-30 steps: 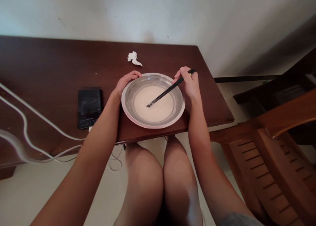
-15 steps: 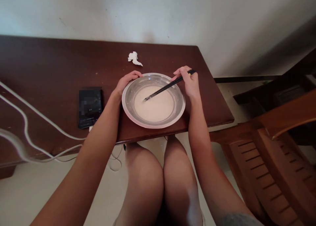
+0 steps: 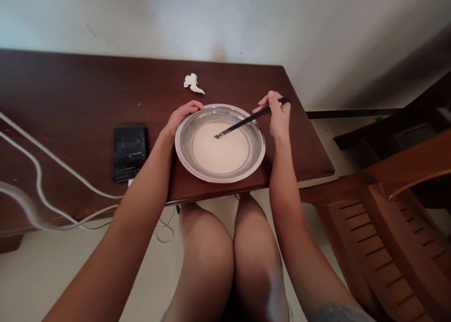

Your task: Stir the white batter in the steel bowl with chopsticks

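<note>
A wide metal bowl [image 3: 181,155] rests at the front edge of the dark brown table, holding a creamy white liquid [image 3: 220,153]. My left hand [image 3: 182,115] grips the bowl's left rim, its fingers curled over the edge and its thumb hidden. Beyond the right rim, my right hand [image 3: 278,113] is closed around a pair of black chopsticks [image 3: 252,117] with a gold band. They slant down to the left over the bowl, with whitish residue on their tips at the liquid's surface. Whether the tips dip in is hard to tell.
Crumpled white tissue [image 3: 193,83] lies behind the bowl. To the left, a black phone [image 3: 129,154] sits on the table [image 3: 70,96] near several white cables [image 3: 38,172]. A wooden slatted chair [image 3: 373,237] stands at the right, and a pale wall [image 3: 211,21] rises behind.
My right hand has moved right and slightly up, carrying the chopsticks; their tips have shifted from the liquid's left part toward its back middle. My left hand stays on the rim.
</note>
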`<state>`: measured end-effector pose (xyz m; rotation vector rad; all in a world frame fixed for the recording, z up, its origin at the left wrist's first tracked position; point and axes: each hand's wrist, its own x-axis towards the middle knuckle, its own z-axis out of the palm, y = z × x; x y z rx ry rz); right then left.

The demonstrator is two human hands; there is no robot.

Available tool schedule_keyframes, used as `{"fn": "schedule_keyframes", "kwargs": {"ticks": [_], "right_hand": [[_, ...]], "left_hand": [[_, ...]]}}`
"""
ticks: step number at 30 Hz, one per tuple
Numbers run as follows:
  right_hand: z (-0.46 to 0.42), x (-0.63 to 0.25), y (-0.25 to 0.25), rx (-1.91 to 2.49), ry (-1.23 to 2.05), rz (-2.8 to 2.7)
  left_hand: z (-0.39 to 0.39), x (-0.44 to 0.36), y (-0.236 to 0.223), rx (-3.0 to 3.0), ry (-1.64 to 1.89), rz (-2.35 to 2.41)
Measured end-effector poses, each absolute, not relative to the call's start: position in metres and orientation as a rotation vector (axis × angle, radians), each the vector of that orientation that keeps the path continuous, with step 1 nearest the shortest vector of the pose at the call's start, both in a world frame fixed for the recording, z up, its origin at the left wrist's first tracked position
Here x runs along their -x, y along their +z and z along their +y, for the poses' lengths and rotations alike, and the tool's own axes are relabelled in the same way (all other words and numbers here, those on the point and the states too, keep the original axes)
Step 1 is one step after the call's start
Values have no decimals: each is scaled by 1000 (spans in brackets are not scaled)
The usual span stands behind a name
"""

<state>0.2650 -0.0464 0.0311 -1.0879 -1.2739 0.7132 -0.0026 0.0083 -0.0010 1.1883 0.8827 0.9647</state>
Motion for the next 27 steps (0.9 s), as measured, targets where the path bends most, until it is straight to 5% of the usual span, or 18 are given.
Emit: {"fn": "schedule_keyframes", "kwargs": {"ticks": [27], "right_hand": [[-49,-261,33,1080,781,-1361]], "left_hand": [[8,2,0,-1209,952,888]]}}
